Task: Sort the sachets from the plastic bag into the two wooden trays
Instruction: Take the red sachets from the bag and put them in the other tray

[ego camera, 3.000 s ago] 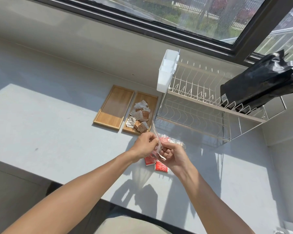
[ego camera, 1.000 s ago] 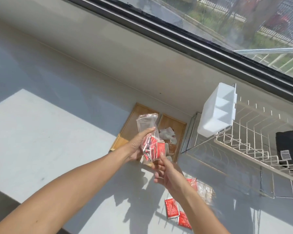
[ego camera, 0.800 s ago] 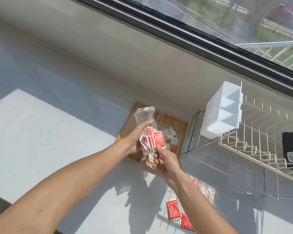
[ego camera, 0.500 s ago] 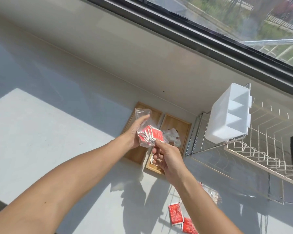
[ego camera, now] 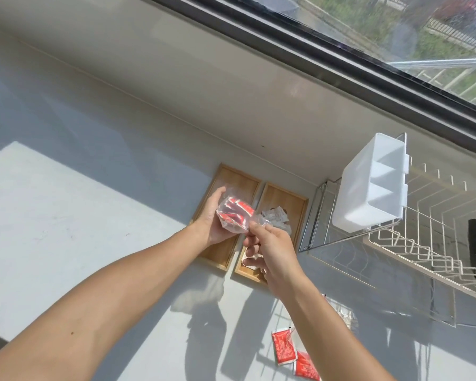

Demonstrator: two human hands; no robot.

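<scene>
The left hand [ego camera: 213, 220] gripped a clear bag [ego camera: 235, 215] of red sachets [ego camera: 238, 211] above the left tray [ego camera: 230, 248]; the right hand [ego camera: 271, 247] pinched its corner.

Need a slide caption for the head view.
Both hands hold a clear bag of red sachets above two wooden trays.

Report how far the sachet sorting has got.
Done: pale and brown sachets lie in the right tray. In hand: left hand and right hand hold the bag of red sachets over the left tray. Left: red sachets on the counter.
</scene>
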